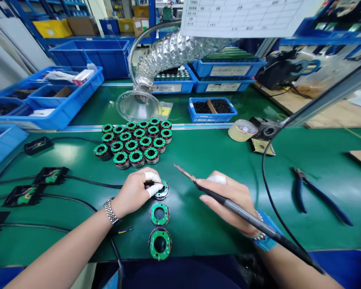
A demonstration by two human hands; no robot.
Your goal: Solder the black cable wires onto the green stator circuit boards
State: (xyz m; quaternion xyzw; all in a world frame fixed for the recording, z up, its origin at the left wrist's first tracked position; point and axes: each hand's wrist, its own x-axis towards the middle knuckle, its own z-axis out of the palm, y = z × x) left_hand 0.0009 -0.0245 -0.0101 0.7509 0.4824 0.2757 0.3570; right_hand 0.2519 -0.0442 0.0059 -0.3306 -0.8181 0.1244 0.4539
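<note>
My left hand [134, 192], with white finger cots on its fingertips, pinches the thin wire end of a black cable [93, 181] against a stator with a green ring circuit board [162, 191]. The fingers partly cover that stator and the wire. In my right hand [228, 196] is a soldering iron [239, 209], its tip pointing up and left, apart from the stator. Two more stators, a middle one [159, 225] and a near one [160, 256], lie in a column toward me.
Several stators [135, 157] stand grouped behind my left hand. A clear fume hood [140, 106] hangs over the bench. Cutting pliers [315, 194] and a soldering iron stand [263, 134] are at right. Black cables with open housings [51, 176] lie left; blue bins [212, 116] stand behind.
</note>
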